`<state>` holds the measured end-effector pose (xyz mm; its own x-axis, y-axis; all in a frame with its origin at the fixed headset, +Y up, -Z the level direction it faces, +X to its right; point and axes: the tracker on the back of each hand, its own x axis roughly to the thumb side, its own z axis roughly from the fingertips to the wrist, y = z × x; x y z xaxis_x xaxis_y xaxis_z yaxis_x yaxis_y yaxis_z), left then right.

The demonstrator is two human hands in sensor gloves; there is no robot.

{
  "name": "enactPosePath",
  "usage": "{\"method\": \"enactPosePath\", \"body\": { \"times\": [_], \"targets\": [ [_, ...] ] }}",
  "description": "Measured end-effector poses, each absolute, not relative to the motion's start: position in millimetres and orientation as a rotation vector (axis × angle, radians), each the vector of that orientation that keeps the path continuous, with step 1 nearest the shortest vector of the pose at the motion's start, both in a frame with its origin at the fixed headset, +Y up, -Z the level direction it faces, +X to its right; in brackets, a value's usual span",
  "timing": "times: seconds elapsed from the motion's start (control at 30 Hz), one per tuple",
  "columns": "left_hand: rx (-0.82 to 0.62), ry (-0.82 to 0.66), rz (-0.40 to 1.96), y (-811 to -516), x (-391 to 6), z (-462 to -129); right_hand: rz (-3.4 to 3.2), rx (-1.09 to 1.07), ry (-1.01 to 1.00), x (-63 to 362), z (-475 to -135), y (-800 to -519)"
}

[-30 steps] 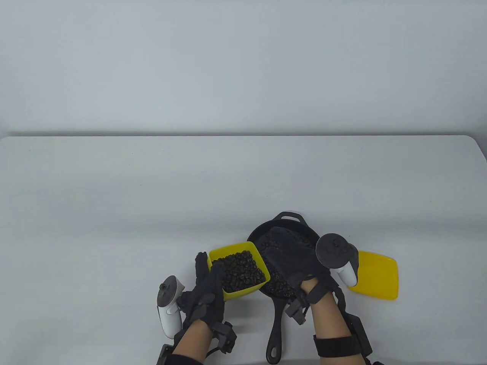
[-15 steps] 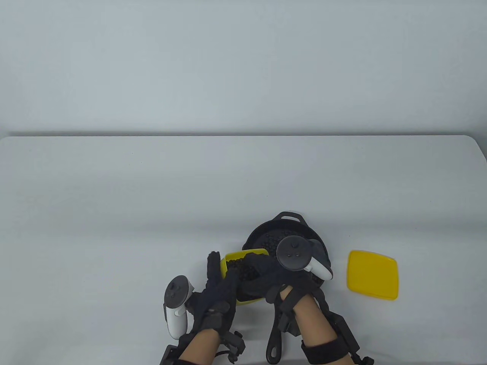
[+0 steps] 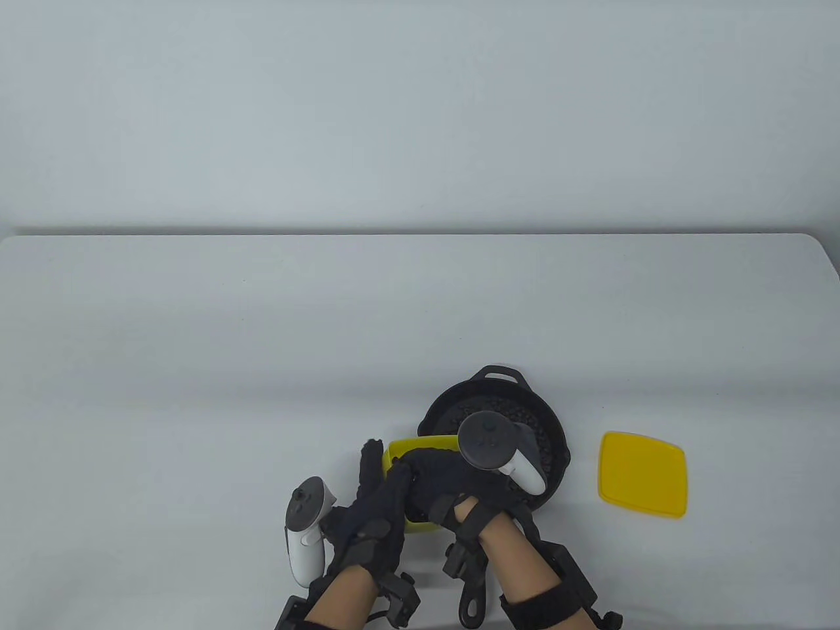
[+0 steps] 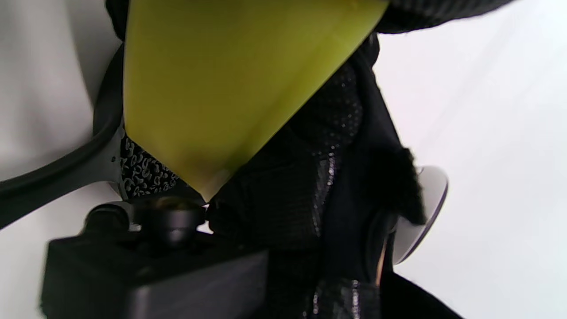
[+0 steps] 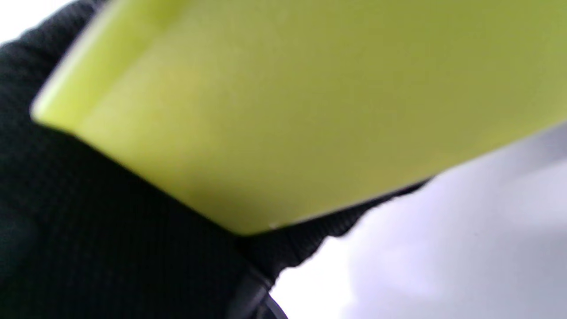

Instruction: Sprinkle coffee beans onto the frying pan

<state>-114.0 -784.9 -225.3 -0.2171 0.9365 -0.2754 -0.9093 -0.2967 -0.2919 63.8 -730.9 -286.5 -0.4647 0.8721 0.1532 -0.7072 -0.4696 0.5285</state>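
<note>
A yellow container of coffee beans stands against the near left rim of the black frying pan. My left hand grips the container's left wall; in the left wrist view the container fills the top, with my fingers against it. My right hand lies palm down over the container's mouth, its fingers curled down onto the beans and hidden there. Coffee beans cover the pan's floor. The right wrist view shows only the container's wall and black glove.
The yellow lid lies flat on the table to the right of the pan. The pan's long handle points toward the near edge, between my forearms. The white table stretches far and to both sides.
My right hand has moved left from above the pan to over the container and sunk onto the beans. The container has shifted slightly with my left hand.
</note>
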Motion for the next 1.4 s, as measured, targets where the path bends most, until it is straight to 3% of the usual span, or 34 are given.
{"method": "enactPosePath", "body": {
  "times": [0.43, 0.7, 0.97, 1.4],
  "targets": [
    [-0.487, -0.011, 1.894, -797, -118, -231, 1.769, 0.323, 0.318, 111, -298, -726],
    [-0.38, 0.022, 1.874, -794, -132, -233, 1.818, 0.103, 0.205, 171, -307, -732],
    [-0.356, 0.021, 1.89, -792, -138, -233, 2.058, -0.083, 0.384, 158, -314, -774],
    [-0.328, 0.019, 1.896, -790, -141, -234, 1.71, 0.012, 0.238, 175, -309, -764]
  ]
}}
